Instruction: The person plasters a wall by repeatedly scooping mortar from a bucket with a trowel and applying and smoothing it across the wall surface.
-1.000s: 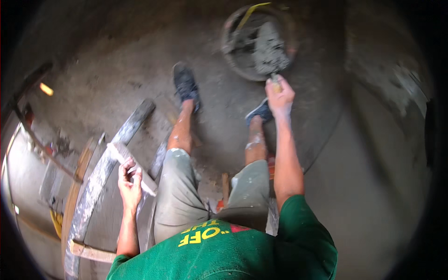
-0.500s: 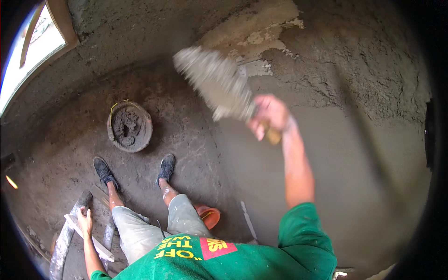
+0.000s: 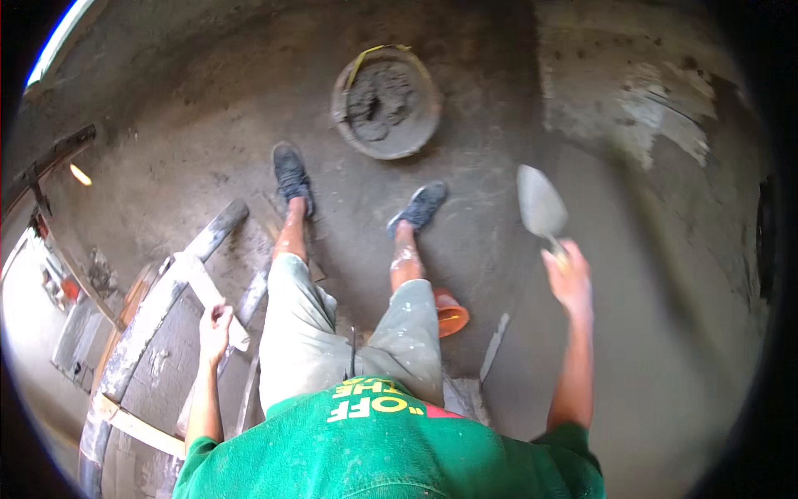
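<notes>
My right hand (image 3: 570,279) is closed around the handle of a pointed trowel (image 3: 542,202). The blade is pale grey and points up and left, in front of the smooth grey plaster on the right. Left of it stands a round bucket (image 3: 422,125) with a yellow handle and grey mortar (image 3: 380,98) inside. At lower left my left hand (image 3: 214,331) has its fingers curled, overlapping a pale wooden slat (image 3: 199,281) that lies across two poles. Whether the fingers grip the slat or something small is hidden.
Stained poles (image 3: 150,320) joined by slats form a ladder-like frame at left. An orange container (image 3: 451,314) lies beside my right leg. The plastered wall (image 3: 615,366) fills the right, with a rough, peeling patch (image 3: 665,116) higher up. My shoes (image 3: 420,206) stand on the dirty floor.
My right hand has lowered the trowel away from the upper wall, and the blade, thickly coated before, now looks mostly bare. The view has swung, bringing the bucket to upper middle.
</notes>
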Tool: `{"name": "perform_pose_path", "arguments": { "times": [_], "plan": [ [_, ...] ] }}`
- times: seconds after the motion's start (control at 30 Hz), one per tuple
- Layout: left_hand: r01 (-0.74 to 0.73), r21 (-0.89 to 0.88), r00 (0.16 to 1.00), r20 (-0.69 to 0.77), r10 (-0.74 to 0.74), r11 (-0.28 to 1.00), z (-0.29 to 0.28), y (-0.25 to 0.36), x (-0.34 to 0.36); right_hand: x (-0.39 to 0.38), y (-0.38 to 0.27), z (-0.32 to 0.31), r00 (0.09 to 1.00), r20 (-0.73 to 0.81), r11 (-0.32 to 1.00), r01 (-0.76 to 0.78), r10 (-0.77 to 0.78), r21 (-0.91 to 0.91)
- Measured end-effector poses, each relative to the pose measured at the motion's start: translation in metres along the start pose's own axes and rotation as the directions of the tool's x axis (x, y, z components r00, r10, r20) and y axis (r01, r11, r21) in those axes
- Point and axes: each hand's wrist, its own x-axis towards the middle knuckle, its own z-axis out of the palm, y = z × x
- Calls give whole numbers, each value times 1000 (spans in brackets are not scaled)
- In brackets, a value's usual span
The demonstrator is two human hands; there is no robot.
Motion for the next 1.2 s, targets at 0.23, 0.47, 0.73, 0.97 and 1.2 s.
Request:
{"name": "perform_pose_path", "arguments": {
  "times": [0.23, 0.47, 0.73, 0.97, 1.2],
  "plan": [
    [42, -91, 994, 99, -33, 995, -33, 51, 49, 263, -142, 269, 959, 275, 931, 158, -65, -328],
    [284, -87, 959, 4, -285, 955, -83, -2, 40, 218, -204, 410, 997, 24, 904, 62, -80, 424],
    [213, -109, 977, 46, -209, 971, -73, 21, 47, 231, -212, 445, 991, -93, 654, 9, 93, 756],
    [147, -46, 986, 87, -143, 988, -59, 22, 41, 184, -175, 333, 952, -288, 710, 270, -98, 650],
    [-139, -86, 980, 129, 150, 987, -42, 78, 41, 54, -184, 118, 966, -243, 851, 201, -89, 485]
  ]
}}
